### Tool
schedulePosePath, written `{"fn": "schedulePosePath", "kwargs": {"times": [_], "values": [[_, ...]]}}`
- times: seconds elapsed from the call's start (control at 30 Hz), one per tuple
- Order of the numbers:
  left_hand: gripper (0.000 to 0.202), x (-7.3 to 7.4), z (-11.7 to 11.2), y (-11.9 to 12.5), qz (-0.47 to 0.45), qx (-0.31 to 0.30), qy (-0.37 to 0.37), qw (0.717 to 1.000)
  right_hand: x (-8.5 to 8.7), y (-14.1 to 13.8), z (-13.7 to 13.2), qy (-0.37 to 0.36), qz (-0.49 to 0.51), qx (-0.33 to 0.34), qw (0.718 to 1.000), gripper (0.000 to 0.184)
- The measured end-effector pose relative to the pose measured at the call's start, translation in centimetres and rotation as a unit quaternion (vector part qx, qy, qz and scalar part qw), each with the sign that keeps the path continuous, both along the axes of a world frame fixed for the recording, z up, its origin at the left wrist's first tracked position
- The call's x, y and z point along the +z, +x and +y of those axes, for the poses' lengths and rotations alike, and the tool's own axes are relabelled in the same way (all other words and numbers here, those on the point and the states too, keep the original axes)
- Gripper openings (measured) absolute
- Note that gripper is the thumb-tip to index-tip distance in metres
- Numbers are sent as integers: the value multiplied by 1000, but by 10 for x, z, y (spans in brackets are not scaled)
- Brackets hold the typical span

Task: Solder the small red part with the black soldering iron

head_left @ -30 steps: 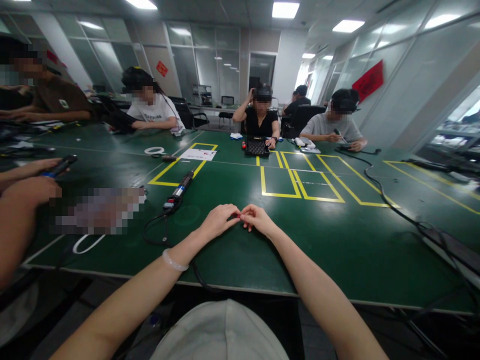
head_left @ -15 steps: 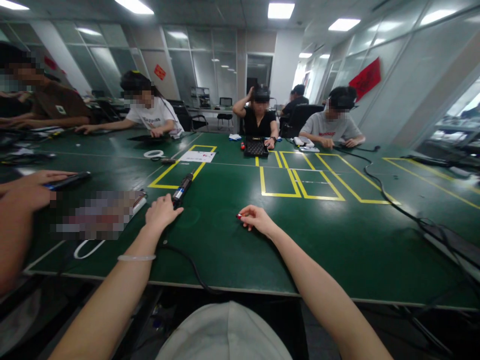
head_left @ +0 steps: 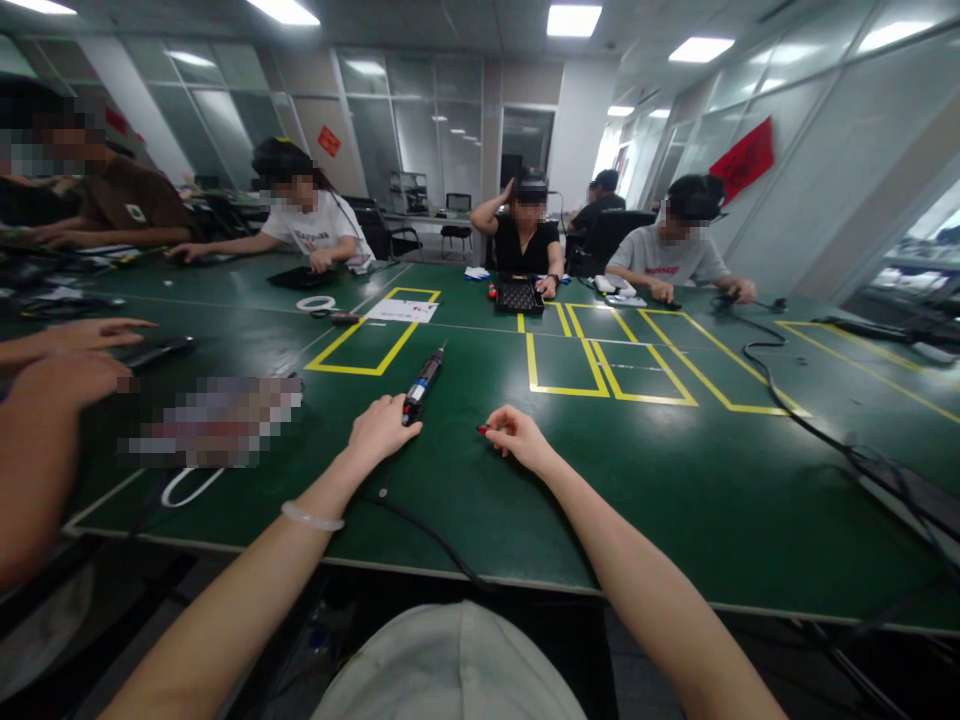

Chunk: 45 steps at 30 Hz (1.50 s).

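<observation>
My left hand (head_left: 377,430) is closed round the rear end of a black electric screwdriver (head_left: 426,382) with a blue band. Its tip points away from me and slightly right, low over the green table. A black cord (head_left: 427,535) trails over the near table edge; where it meets the screwdriver is hidden by my hand. To the right, my right hand (head_left: 519,440) pinches a small red piece (head_left: 483,430) with a dark end between thumb and fingertips. What kind of piece it is, I cannot make out.
Yellow tape outlines (head_left: 570,388) mark the green table (head_left: 637,500). A white sheet (head_left: 405,311) and a white ring (head_left: 315,304) lie ahead to the left. Left of me are a blurred-out package (head_left: 217,420) and another person's hands (head_left: 75,370). Cables (head_left: 795,400) run along the right.
My left hand has moved right with the electric screwdriver, closer to my right hand. My right hand stays nearly in place with the red piece. The view has shifted slightly.
</observation>
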<state>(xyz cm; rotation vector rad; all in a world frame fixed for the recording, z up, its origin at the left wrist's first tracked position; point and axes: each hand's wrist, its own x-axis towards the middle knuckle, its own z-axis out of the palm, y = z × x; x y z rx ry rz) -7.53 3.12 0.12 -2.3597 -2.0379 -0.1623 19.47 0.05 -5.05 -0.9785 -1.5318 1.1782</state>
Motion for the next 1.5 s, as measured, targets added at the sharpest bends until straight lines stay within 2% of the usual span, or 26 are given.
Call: {"fn": "schedulePosePath", "kwargs": {"times": [0.13, 0.23, 0.33, 0.47, 0.63, 0.83, 1.07, 1.27, 1.5], "values": [[53, -2, -14, 38, -7, -73, 6, 997, 4, -1, -4, 36, -75, 0, 997, 19], [49, -4, -23, 62, -21, -128, 8, 991, 8, 1, -7, 106, -129, -15, 986, 12], [48, -7, -29, 77, -41, -163, 9, 986, 11, 2, -10, 162, -180, -29, 970, 8], [51, -9, -34, 85, -52, -185, 9, 981, 14, 1, -13, 190, -254, -27, 948, 5], [53, -7, -35, 85, -52, -192, 3, 980, 17, -5, -19, 206, -335, -49, 918, 4], [50, -6, -37, 84, -51, -197, 6, 979, 18, -5, -21, 223, -359, -53, 905, 8], [48, -1, -39, 87, -41, -198, 0, 979, 20, -5, -23, 242, -361, -47, 900, 10], [32, 5, -41, 98, -21, -158, -4, 987, 25, -7, -27, 251, -357, -57, 898, 17], [31, 9, -42, 99, -32, -133, -32, 990, 25, -3, -27, 236, -324, -64, 914, 14]]}}
